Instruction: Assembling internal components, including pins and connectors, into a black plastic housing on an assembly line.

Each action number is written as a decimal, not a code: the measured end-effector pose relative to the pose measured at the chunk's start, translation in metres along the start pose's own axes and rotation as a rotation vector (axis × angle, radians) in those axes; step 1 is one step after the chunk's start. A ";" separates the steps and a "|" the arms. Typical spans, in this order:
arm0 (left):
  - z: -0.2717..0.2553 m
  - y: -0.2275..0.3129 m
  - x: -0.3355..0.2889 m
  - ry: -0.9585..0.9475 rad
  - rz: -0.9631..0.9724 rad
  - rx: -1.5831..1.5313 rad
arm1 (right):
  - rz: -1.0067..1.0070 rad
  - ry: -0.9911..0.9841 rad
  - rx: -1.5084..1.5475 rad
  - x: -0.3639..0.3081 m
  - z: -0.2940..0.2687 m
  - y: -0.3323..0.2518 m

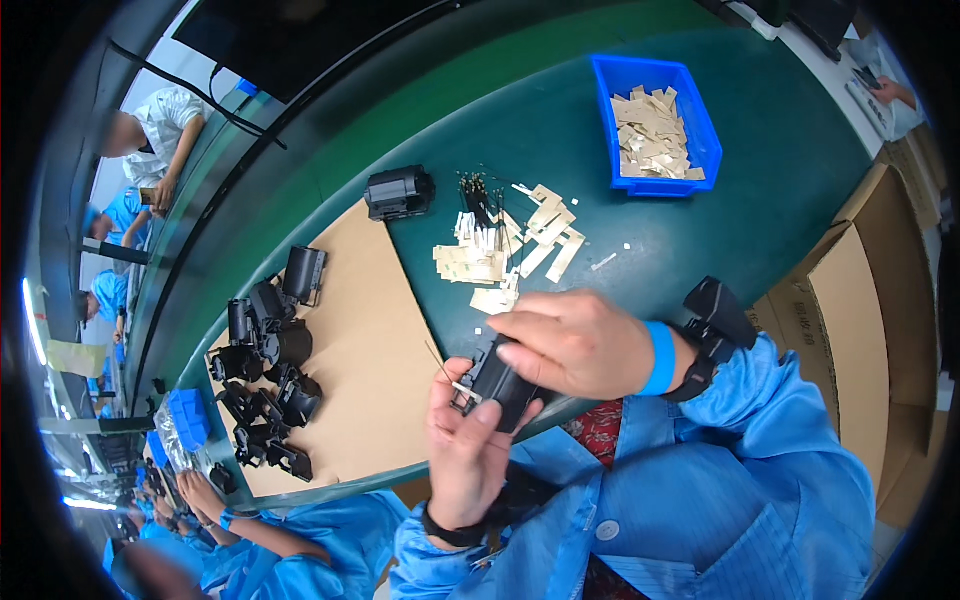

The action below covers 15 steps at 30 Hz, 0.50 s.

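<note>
A black plastic housing (506, 393) is held over the table's near edge. My left hand (465, 445) grips it from below, with the thumb on its side and the fingers behind. From above, my right hand (575, 345) closes over the housing's upper end, its fingertips partly hidden. By the left thumb a small pale piece with a thin wire (437, 358) sticks out at the housing's left side. Beyond my hands lies a loose pile of beige adhesive strips (470, 264), with thin black wires (480, 200) bunched at its far side.
A blue bin (713, 150) of beige pieces stands at the far right. One black housing (400, 192) sits alone by the cardboard sheet (365, 330); several others (288, 345) crowd its left side. Cardboard boxes (850, 330) stand at the right. Co-workers sit along the left.
</note>
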<state>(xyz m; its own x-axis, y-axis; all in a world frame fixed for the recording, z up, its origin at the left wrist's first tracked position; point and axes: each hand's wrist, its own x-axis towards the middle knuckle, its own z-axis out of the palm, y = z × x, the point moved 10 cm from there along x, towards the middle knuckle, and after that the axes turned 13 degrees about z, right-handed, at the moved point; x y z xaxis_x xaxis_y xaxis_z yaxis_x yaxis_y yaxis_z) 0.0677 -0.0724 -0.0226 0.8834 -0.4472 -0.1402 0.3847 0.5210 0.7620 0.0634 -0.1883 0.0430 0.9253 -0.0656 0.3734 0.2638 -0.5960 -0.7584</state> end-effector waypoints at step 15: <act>-0.149 0.272 0.208 0.391 0.736 1.046 | 0.109 -0.088 -0.611 0.017 -0.032 0.060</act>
<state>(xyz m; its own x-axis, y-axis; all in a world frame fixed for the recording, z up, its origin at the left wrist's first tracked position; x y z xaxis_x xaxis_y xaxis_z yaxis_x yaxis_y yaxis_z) 0.3961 0.0846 0.0615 0.8808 0.0234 0.4729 -0.4401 -0.3278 0.8360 0.0863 -0.2505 0.0207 0.9640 -0.1015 0.2459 -0.0129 -0.9411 -0.3380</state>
